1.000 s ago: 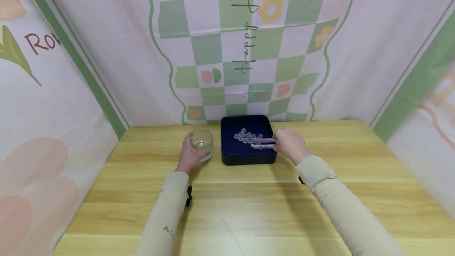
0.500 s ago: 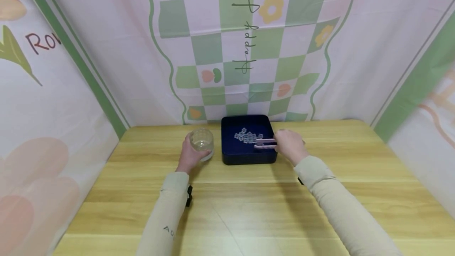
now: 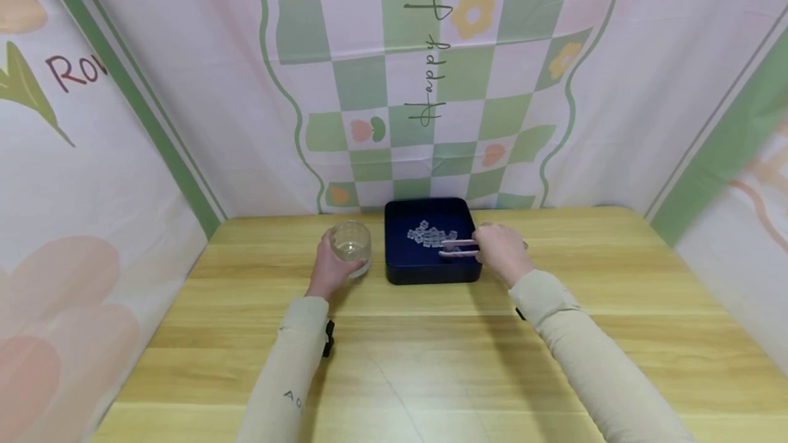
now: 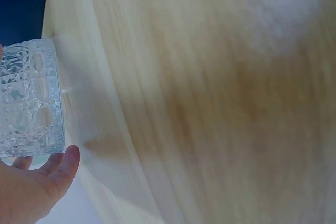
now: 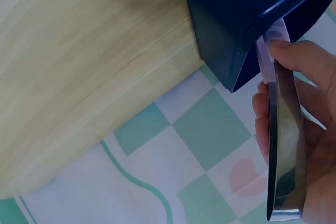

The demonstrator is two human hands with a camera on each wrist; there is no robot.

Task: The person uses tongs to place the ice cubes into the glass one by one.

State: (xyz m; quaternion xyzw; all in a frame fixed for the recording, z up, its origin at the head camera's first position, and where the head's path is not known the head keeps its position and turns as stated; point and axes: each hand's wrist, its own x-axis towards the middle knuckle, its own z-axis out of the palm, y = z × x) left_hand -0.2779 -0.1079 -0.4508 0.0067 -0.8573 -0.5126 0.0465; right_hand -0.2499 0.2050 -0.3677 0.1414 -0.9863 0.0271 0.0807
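Clear glass [image 3: 356, 240] being gripped by the left hand [image 3: 330, 265], just below frame centre, tongs [image 5: 289, 145] being pinched by the right hand [image 3: 503, 251], pink tips held at the clear cubes [image 3: 433, 238], cubes clustered in the blue tray [image 3: 433, 276], right of the glass, on the wooden surface [image 3: 394, 361]

Dk blue tray [image 3: 431, 275], clear cubes [image 3: 434, 238] & glass [image 4: 31, 98], pink/silver tongs [image 5: 285, 135], grn/wht check backdrop [image 3: 408, 53]

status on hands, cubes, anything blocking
Left hand gripping clear textured glass cup. Right hand holding pink and silver tongs by clear cubes. Dark blue square tray wall between cubes and cup.
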